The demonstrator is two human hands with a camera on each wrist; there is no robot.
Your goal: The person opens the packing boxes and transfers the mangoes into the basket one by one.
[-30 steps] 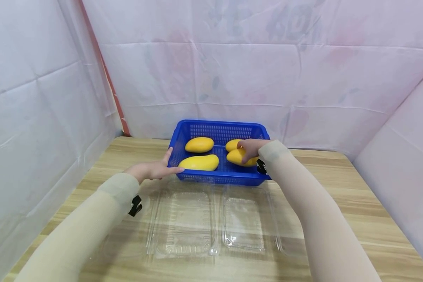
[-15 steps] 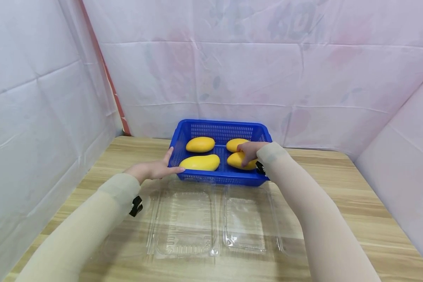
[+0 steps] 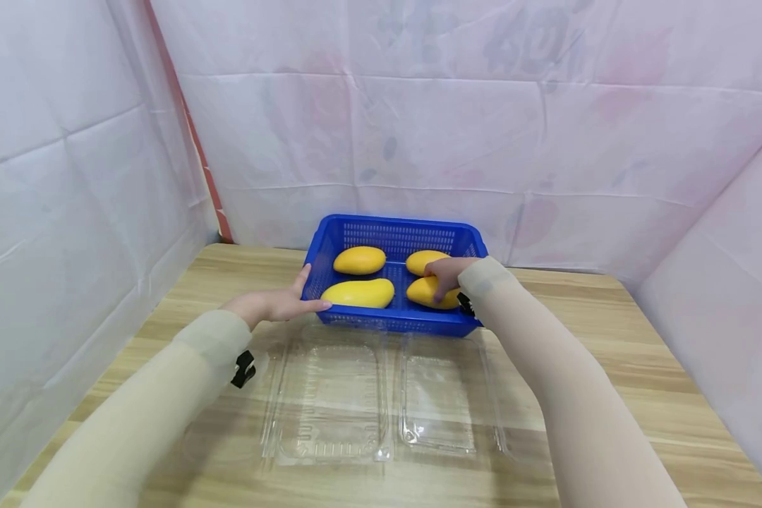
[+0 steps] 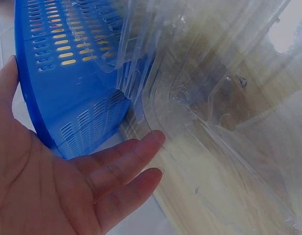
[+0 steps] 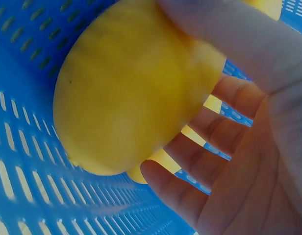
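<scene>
A blue perforated plastic basket (image 3: pixel 394 316) stands at the back of the table with several yellow mangoes in it. My right hand (image 3: pixel 449 274) reaches in on the right and holds the front-right mango (image 3: pixel 424 291), thumb on the near side. In the right wrist view the fingers curve along the far side of this mango (image 5: pixel 116 93), beside the slotted wall. At the front-left corner my left hand (image 3: pixel 278 305) touches the rim with spread, mostly straight fingers. The left wrist view has its palm (image 4: pixel 48 191) beside the basket's outer wall (image 4: pixel 87 98).
A large mango (image 3: pixel 359 293) lies front left in the basket, with a smaller mango (image 3: pixel 360 260) behind it and another mango (image 3: pixel 422 261) back right. Transparent plastic clamshell boxes, one left (image 3: pixel 336 395) and one right (image 3: pixel 441 406), lie before the basket. White curtains (image 3: pixel 444 134) enclose the table.
The mango in my right hand has come slightly toward the front of the basket, and more of the back-right mango shows. My left hand stays at the corner.
</scene>
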